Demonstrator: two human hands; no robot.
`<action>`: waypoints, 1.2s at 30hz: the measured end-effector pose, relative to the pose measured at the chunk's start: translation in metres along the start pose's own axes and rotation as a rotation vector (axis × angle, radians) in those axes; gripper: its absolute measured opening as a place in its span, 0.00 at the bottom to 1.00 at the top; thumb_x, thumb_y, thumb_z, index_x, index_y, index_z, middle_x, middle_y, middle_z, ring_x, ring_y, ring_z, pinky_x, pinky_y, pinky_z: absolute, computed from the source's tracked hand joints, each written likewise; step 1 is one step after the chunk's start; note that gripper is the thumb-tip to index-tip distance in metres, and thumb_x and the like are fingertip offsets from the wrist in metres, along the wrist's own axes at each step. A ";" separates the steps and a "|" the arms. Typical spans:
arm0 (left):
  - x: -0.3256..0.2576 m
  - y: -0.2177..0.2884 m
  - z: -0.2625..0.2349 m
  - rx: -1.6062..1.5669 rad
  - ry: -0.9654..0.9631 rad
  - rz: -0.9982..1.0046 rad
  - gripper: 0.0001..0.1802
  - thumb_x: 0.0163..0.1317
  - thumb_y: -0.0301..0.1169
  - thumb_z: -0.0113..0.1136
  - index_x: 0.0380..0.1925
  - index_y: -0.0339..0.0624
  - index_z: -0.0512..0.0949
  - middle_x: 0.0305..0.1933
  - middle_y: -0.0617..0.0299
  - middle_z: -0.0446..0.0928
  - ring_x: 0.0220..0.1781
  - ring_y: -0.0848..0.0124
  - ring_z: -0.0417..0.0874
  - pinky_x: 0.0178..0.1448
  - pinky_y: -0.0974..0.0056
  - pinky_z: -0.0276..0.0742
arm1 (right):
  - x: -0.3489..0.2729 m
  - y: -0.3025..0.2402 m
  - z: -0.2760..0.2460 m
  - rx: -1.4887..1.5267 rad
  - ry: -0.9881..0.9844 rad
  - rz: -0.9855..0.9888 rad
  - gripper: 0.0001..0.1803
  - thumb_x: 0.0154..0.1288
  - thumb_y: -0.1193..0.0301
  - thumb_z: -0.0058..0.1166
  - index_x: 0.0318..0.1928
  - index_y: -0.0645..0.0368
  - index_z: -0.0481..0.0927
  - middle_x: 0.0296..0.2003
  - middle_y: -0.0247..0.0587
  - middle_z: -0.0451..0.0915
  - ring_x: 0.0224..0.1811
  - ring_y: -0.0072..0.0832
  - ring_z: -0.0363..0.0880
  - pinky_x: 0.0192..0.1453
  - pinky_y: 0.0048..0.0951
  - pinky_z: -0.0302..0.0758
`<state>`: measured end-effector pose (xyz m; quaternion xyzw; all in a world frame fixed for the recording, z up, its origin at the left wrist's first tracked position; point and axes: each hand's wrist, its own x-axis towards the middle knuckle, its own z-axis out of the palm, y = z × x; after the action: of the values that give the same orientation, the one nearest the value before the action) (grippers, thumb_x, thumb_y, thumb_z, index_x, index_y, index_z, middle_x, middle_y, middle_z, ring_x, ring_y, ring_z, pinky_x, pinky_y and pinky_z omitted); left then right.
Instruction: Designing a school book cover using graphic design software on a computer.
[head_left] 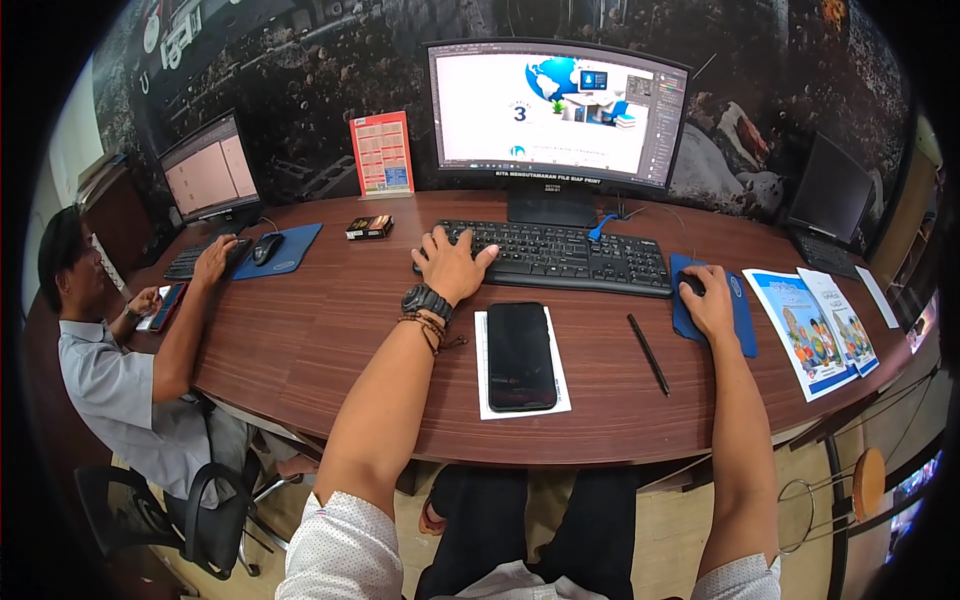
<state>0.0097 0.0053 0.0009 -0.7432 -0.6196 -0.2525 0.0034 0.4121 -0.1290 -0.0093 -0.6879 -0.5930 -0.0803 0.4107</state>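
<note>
My left hand (pixel 453 268) rests with spread fingers on the left end of a black keyboard (pixel 560 255). A black watch and beaded bracelets circle that wrist. On a blue mouse pad (pixel 740 320) at the right, my right hand (pixel 708 305) is wrapped round a dark computer mouse (pixel 692 284), mostly hidden under the palm. Behind the keyboard stands a monitor (pixel 480 120) showing a design with a blue globe and a desk. Between my forearms a black phone (pixel 522 358) lies on a white sheet (pixel 562 385). A black pen (pixel 648 355) lies to its right.
Picture-covered booklets (pixel 800 330) lie at the right edge of the brown desk (pixel 300 350). A small box (pixel 369 228) and a red-framed card stand (pixel 382 155) are left of the monitor. At far left a seated co-worker (pixel 150 370) uses another keyboard and holds a phone.
</note>
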 end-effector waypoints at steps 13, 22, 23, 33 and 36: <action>-0.001 -0.002 -0.001 0.014 0.090 -0.004 0.44 0.63 0.64 0.55 0.52 0.25 0.77 0.65 0.35 0.62 0.67 0.42 0.61 0.69 0.42 0.62 | -0.002 0.000 -0.002 -0.016 0.014 0.025 0.19 0.58 0.64 0.62 0.50 0.54 0.83 0.52 0.48 0.75 0.57 0.49 0.75 0.60 0.43 0.73; 0.003 -0.003 -0.007 0.046 -0.009 -0.028 0.49 0.66 0.67 0.46 0.48 0.19 0.78 0.64 0.27 0.63 0.66 0.37 0.63 0.69 0.41 0.62 | 0.001 -0.020 0.009 -0.181 0.080 -0.264 0.11 0.60 0.72 0.57 0.44 0.52 0.85 0.52 0.46 0.75 0.62 0.46 0.69 0.70 0.55 0.61; 0.002 -0.003 -0.004 0.043 -0.008 -0.027 0.49 0.66 0.67 0.46 0.48 0.19 0.78 0.64 0.27 0.63 0.66 0.37 0.63 0.69 0.41 0.62 | 0.001 -0.022 0.011 -0.257 0.057 -0.306 0.11 0.60 0.71 0.57 0.44 0.51 0.85 0.53 0.46 0.74 0.64 0.45 0.67 0.72 0.60 0.58; -0.003 -0.001 -0.003 0.085 0.122 0.044 0.44 0.65 0.64 0.53 0.54 0.24 0.76 0.66 0.32 0.61 0.68 0.39 0.58 0.72 0.41 0.55 | 0.015 -0.053 0.025 -0.402 0.020 -0.381 0.11 0.67 0.63 0.53 0.45 0.48 0.85 0.58 0.49 0.71 0.70 0.50 0.58 0.73 0.72 0.45; -0.005 0.001 -0.007 0.051 0.094 0.043 0.43 0.65 0.62 0.54 0.55 0.25 0.75 0.63 0.34 0.63 0.64 0.42 0.63 0.65 0.43 0.67 | 0.023 -0.082 0.047 -0.315 -0.112 -0.376 0.14 0.68 0.60 0.52 0.48 0.47 0.84 0.58 0.48 0.71 0.71 0.49 0.57 0.73 0.72 0.44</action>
<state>0.0077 -0.0014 0.0055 -0.7434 -0.6088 -0.2710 0.0567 0.3282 -0.0843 0.0126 -0.6246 -0.7125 -0.2082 0.2428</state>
